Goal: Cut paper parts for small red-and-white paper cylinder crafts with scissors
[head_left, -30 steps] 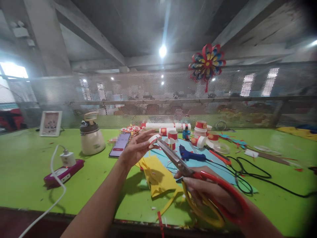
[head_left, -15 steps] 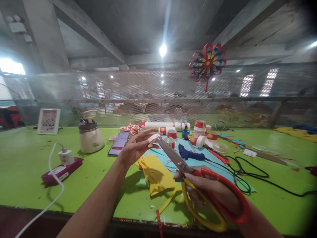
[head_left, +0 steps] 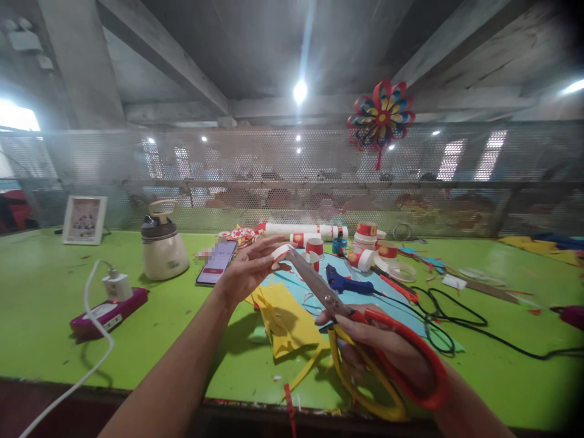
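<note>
Green table; scissors apparently touch strip.

View swung slightly right: more of purple object showing at right edge of bench. Scissors, right hand gripping, crept slightly nearer white strip in left hand.

A single camera, worn on the person's head, looked forward and slightly down across the green table from its near edge, with the mesh screen straight ahead and the ceiling filling the upper part of its wide view. It sat close behind the left hand and right hand, near enough that both forearms ran in large from the bottom of the view, while the picture frame stood farther off at the left.
</note>
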Motion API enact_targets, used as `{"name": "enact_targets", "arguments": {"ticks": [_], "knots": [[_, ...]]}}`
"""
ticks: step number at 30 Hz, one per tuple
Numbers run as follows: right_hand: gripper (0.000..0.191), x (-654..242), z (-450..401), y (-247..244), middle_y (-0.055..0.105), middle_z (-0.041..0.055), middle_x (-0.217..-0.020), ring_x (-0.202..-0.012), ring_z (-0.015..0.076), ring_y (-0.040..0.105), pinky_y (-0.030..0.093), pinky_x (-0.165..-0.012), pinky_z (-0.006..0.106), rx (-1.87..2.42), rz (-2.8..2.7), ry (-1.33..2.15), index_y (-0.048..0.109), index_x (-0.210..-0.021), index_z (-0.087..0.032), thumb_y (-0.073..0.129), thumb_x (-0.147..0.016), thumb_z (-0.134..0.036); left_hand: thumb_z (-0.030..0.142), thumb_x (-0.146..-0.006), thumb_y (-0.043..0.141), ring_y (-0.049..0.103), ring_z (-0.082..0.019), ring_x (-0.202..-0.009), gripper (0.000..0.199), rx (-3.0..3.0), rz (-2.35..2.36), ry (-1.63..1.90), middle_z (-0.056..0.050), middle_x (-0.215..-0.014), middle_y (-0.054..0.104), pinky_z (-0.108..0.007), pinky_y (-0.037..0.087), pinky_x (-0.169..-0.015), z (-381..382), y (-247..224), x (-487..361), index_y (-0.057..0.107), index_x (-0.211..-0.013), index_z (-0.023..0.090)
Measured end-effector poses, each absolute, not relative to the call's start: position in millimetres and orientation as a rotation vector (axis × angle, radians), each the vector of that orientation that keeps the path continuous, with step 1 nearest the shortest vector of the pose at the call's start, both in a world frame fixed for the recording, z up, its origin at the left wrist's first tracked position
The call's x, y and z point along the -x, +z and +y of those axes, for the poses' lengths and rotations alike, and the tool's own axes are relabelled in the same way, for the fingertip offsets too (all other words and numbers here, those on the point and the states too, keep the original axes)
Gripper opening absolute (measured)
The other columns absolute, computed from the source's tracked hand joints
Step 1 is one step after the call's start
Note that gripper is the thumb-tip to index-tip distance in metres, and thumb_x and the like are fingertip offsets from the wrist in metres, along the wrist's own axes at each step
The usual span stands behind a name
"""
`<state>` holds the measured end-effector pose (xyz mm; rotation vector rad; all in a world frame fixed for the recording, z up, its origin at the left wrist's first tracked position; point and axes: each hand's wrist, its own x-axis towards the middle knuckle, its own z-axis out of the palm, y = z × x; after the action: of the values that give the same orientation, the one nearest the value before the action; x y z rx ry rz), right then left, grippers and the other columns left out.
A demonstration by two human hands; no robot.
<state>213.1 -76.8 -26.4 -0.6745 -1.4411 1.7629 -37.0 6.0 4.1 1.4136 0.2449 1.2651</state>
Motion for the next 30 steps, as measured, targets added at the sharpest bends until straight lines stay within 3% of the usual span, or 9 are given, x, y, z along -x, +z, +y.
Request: {"name": "enact_targets", "arguments": {"ticks": [30], "knots": [[0.042, -213.0, -76.3, -24.8, 0.048, -0.006, -0.051, -0.04, 0.0035, 0.042, 0.036, -0.04, 0.013, 0.73, -1.447, 1.794, 0.065, -0.102, -0.015, 0.063, -0.082, -0.052, 0.015, -0.081, 0.059, 0.061, -0.028, -0.106, 0.037, -1.43, 0.248, 1.211, -0.013, -0.118, 0.067, -0.043, 0.049, -0.087, 10.2, -0.6, 38.1, 0.065, -0.117, 0.017]]}}
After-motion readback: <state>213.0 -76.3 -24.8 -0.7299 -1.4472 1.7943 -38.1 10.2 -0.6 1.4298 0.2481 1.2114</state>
